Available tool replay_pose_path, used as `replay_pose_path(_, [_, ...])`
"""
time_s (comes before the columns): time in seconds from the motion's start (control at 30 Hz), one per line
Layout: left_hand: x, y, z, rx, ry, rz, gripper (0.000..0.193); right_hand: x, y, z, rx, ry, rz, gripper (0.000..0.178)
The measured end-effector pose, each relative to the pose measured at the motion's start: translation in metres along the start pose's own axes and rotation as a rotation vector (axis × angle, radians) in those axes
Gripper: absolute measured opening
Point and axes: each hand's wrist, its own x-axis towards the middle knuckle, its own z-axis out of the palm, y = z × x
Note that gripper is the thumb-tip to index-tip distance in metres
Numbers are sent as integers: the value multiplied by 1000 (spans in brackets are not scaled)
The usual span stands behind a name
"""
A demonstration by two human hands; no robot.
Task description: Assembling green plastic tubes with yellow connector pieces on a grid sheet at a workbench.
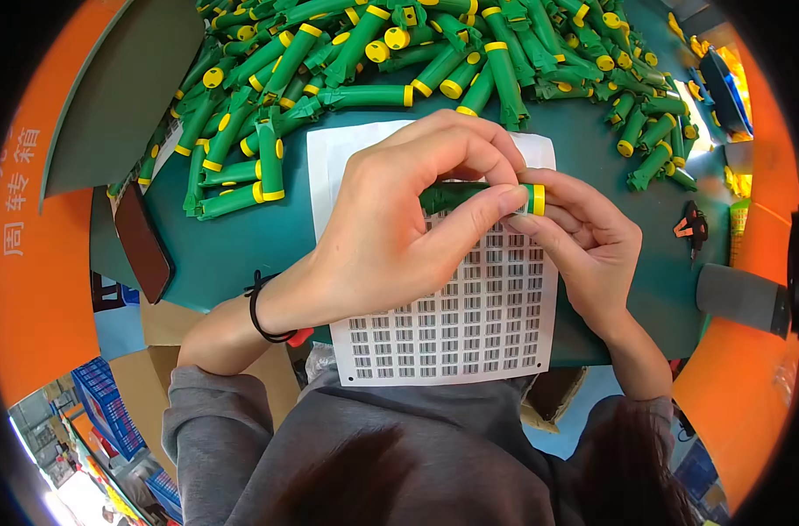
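Both of my hands hold one green plastic tube with a yellow end cap [539, 200], lying crosswise above the table. My left hand [390, 206] wraps round its green body, the thumb pressed on it near the capped end. My right hand [596, 241] pinches the yellow end between thumb and fingers. A small pale label seems to show on the tube by the thumbs, partly hidden. Beneath my hands lies a white sheet of small barcode labels [452, 351], with rows of labels showing on its lower part; my hands cover much of its upper part.
A large heap of similar green tubes [355, 53] fills the far side, with a smaller group [653, 131] at right. A dark reddish-brown flat case [142, 241] lies left. At right are a small black-and-orange object [693, 228] and a grey cylinder [741, 298]. Orange walls flank the table.
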Motion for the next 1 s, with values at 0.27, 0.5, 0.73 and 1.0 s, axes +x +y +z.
replay_pose_path(0.27, [-1, -2, 2, 1, 24, 1, 10, -1, -1, 1, -18, 10, 17, 37])
replay_pose_path(0.5, [0, -4, 4, 19, 31, 15, 11, -2, 0, 1, 1, 23, 9, 37])
replay_pose_path(0.73, [7, 4, -3, -40, 70, -93, 14, -2, 5, -6, 9, -24, -70, 39])
replay_pose_path(1.0, [8, 0, -7, -10, -159, -445, 30, 6, 3, -9, -196, -95, -190, 41])
